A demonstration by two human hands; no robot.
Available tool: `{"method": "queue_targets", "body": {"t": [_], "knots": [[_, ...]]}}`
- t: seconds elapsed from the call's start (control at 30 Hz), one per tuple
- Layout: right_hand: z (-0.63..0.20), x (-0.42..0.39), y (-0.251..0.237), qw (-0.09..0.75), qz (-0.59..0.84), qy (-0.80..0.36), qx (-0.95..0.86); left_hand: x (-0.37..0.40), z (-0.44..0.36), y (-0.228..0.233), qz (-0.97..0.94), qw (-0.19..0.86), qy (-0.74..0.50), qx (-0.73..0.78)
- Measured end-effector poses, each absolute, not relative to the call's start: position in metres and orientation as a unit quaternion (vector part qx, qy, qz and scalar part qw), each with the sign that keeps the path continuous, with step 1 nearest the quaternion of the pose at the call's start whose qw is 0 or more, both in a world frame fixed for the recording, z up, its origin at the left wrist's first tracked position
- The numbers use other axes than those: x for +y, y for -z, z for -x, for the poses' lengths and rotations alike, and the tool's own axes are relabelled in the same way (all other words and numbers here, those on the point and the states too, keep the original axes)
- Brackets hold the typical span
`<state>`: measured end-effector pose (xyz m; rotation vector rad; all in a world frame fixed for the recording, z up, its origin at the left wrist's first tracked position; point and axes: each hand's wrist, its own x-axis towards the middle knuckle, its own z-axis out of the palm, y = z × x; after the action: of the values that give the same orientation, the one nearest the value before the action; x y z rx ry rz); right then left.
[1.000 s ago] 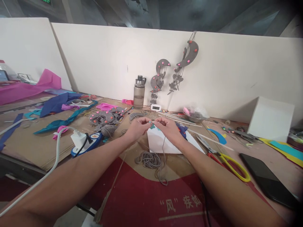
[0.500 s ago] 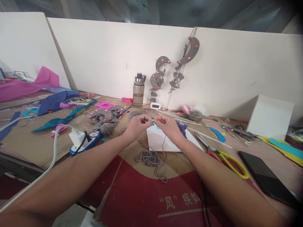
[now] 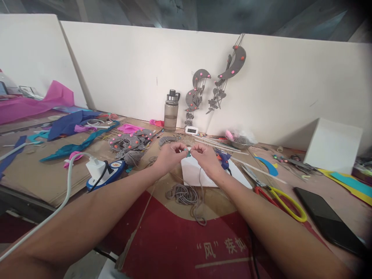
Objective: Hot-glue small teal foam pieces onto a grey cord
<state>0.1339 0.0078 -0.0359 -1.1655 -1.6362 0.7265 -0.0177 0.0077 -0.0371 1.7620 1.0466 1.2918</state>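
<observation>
1. The left hand (image 3: 170, 155) and the right hand (image 3: 207, 157) meet above a white foam block (image 3: 194, 175), fingertips pinched together on a small teal piece (image 3: 188, 153).
2. A grey cord (image 3: 200, 182) hangs from the right hand's pinch down to a loose coil (image 3: 183, 193) on the cardboard just in front of the block.
3. Yellow-handled scissors (image 3: 279, 195) lie to the right, with a black phone (image 3: 327, 221) further right.
4. A white charger (image 3: 95, 168) sits on a blue device to the left.
5. A water bottle (image 3: 171, 110) stands by the wall, beside grey moon ornaments (image 3: 200, 93).
</observation>
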Motion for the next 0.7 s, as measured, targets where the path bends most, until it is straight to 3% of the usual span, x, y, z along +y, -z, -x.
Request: {"method": "queue_targets", "body": {"t": [0.1, 0.43, 0.7], "knots": [[-0.136, 0.011, 0.041, 0.476, 0.49, -0.297, -0.667, 0.007, 0.018, 0.036, -0.699, 0.334, -0.462, 0.431], [-0.14, 0.015, 0.043, 0.475, 0.488, -0.281, -0.676, 0.014, 0.025, 0.029, -0.678, 0.472, -0.401, 0.396], [-0.138, 0.01, 0.043, 0.453, 0.487, -0.181, -0.724, 0.012, 0.028, 0.024, -0.716, 0.386, -0.395, 0.427]]}}
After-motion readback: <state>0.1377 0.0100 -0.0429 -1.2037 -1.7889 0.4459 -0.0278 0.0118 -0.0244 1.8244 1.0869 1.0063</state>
